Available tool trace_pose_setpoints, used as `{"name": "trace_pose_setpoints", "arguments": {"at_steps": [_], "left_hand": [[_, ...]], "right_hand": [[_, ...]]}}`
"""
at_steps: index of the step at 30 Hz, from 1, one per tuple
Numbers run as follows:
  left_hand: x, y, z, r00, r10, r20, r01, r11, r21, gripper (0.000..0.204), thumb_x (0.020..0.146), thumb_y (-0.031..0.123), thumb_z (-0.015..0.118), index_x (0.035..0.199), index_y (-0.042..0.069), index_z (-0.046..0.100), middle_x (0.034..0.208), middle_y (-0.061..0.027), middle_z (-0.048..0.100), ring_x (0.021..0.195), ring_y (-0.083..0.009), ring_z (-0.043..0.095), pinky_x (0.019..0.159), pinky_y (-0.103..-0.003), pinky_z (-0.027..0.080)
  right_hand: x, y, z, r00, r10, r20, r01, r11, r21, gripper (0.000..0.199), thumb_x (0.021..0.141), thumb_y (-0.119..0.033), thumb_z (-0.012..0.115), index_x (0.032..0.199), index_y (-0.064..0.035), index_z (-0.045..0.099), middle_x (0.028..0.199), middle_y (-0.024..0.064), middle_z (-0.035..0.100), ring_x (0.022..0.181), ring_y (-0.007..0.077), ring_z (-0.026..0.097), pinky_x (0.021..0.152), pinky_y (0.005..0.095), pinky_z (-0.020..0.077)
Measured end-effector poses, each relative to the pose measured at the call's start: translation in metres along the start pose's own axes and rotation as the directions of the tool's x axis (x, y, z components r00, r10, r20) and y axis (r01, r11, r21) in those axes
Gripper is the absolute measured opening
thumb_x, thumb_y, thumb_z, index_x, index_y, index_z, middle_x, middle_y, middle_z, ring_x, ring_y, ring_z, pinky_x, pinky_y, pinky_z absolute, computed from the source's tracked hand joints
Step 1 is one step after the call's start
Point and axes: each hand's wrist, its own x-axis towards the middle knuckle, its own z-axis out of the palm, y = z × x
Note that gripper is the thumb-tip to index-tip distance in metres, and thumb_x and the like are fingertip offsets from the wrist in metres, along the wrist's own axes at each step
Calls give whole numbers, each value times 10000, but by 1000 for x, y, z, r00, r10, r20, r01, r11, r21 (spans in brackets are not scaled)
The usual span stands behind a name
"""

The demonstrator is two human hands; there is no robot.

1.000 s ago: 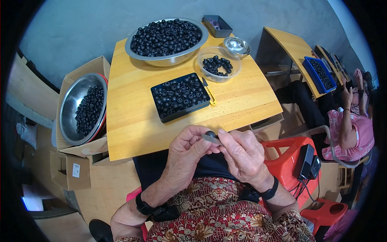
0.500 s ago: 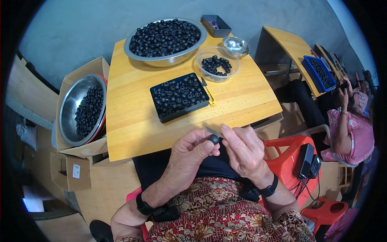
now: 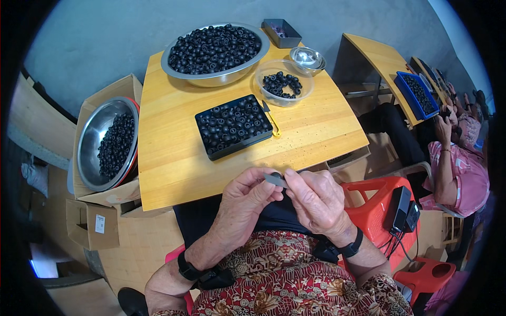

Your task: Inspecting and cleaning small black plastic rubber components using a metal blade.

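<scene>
Just past the table's front edge, my left hand (image 3: 238, 205) pinches a small round black piece (image 3: 275, 174) between thumb and fingers. My right hand (image 3: 320, 204) grips a small grey blade (image 3: 276, 181), whose flat side lies across the piece and partly hides it. Fingers cover whatever handle the blade has. Straight ahead on the table stands a black rectangular tray (image 3: 240, 147) full of similar round pieces, many showing a hole. Beside its right edge lies a knife with a yellow handle (image 3: 276, 129), its dark point facing away.
A large metal bowl (image 3: 215, 80) heaped with black pieces stands at the back of the wooden table (image 3: 174, 168). Near it are a clear plastic bowl (image 3: 271, 99), small metal bowls (image 3: 307, 58) and a grey tray (image 3: 287, 41). Left sits another metal bowl (image 3: 90, 152); right, a red stool (image 3: 363, 213).
The blade has swung from pointing away beyond the black piece to lying across its near face, tip leftward. My right hand has shifted slightly left and turned.
</scene>
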Motion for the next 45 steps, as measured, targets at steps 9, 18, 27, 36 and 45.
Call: {"name": "trace_pose_setpoints", "arguments": {"at_steps": [9,18,27,36,45], "left_hand": [[0,0,-1,1000,-16,4,16,1000,-9,221,909,122,618,1097,15,570,957,-56,623,862,-138,599,818,-260,501],[4,-3,-7,996,-34,78,31,999,41,257,902,192,637,1088,25,578,916,-26,603,821,-116,576,786,-249,484],[1,6,1,998,-11,57,3,991,134,227,918,195,619,1066,28,581,917,-22,601,804,-109,569,774,-255,484],[1,-1,-3,995,-52,86,50,999,22,204,918,142,610,1095,43,592,1003,-30,625,983,-151,615,893,-301,498],[0,-1,-5,990,-134,48,135,990,-39,227,894,111,641,1105,30,619,1028,-42,647,968,-135,606,883,-297,493]], "right_hand": [[-1,3,3,1000,-3,6,3,1000,-16,438,687,2,681,1122,37,635,857,94,600,661,201,561,547,292,478],[-4,6,5,1000,-7,-1,7,1000,23,439,669,14,665,1106,44,634,844,101,600,658,213,559,549,302,476],[-3,16,3,964,254,-77,-243,962,124,329,722,29,717,1044,16,650,841,127,638,697,247,594,600,330,484],[2,-4,1,984,178,-21,-166,950,264,432,651,-12,759,1073,-15,664,879,88,642,684,222,587,579,325,471],[3,-6,-3,1000,20,-12,-19,995,101,426,632,4,725,1056,-7,679,822,58,600,641,183,550,531,293,454]]}}
